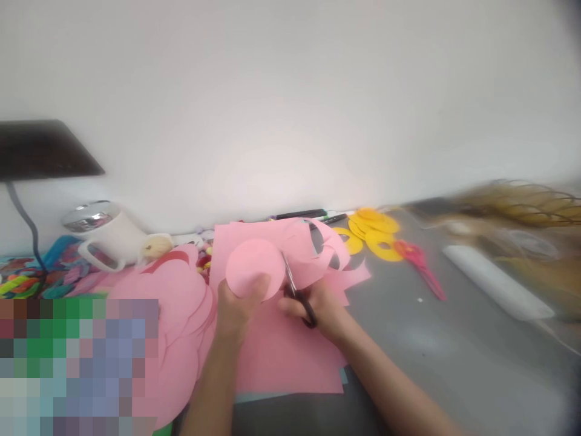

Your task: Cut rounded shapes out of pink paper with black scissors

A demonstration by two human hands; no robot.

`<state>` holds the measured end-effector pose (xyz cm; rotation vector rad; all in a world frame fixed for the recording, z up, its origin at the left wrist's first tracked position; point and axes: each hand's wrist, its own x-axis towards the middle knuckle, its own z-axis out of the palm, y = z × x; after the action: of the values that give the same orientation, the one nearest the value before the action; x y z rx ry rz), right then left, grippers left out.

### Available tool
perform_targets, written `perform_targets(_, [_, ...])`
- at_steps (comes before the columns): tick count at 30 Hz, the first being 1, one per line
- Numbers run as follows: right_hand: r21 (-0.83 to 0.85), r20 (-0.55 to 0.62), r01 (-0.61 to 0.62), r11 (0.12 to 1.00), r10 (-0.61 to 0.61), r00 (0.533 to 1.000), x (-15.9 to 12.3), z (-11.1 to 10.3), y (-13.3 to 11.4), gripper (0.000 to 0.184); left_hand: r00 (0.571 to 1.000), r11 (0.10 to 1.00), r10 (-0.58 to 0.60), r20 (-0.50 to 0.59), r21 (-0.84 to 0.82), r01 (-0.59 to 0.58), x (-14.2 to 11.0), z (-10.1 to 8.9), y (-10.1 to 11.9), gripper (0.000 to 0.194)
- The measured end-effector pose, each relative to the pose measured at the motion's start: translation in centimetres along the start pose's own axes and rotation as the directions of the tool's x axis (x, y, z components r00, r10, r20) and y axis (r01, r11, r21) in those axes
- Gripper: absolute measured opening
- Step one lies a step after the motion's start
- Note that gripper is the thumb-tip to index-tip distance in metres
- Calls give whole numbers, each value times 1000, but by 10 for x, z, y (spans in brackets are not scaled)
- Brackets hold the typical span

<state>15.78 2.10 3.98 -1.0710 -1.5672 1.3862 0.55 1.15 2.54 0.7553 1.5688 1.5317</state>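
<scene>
My left hand [242, 303] grips a pink paper circle [254, 263] near its lower edge, thumb on top. In my right hand [318, 306] is a pair of black-handled scissors [293, 281], its blades pointing up along the circle's right edge. Curled pink paper offcuts [331, 248] lie just beyond the blades. Under both hands rests a stack of pink paper sheets [290, 363]. Left of it, many larger pink paper circles [177, 303] overlap in a pile.
Yellow paper rings [374, 227] and pink scissors [422, 269] lie to the right on the grey table [408, 357]. Farther right is a white bar-shaped object [499, 281]. A white mug [109, 236] and colourful craft pieces [57, 269] stand at the left, below a dark screen [45, 151].
</scene>
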Motion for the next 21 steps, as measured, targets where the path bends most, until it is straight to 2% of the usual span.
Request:
perform_targets(7, [-40, 13, 85, 996, -84, 996, 2, -5, 5, 32, 1000, 1000, -4, 27, 15, 4, 2, 0, -2, 63])
perform_targets(11, [-26, 39, 56, 998, -55, 998, 2, -7, 7, 35, 998, 1000, 8, 60, 17, -9, 0, 0, 3, 63])
perform_targets(16, [-65, -12, 70, 995, -71, 997, 2, -6, 6, 32, 997, 999, 29, 65, 26, -31, -3, 0, 7, 60])
perform_targets(21, [-50, -44, 19, 999, -21, 999, 0, -5, 3, 36, 996, 998, 41, 84, 44, -44, -2, -2, 5, 53])
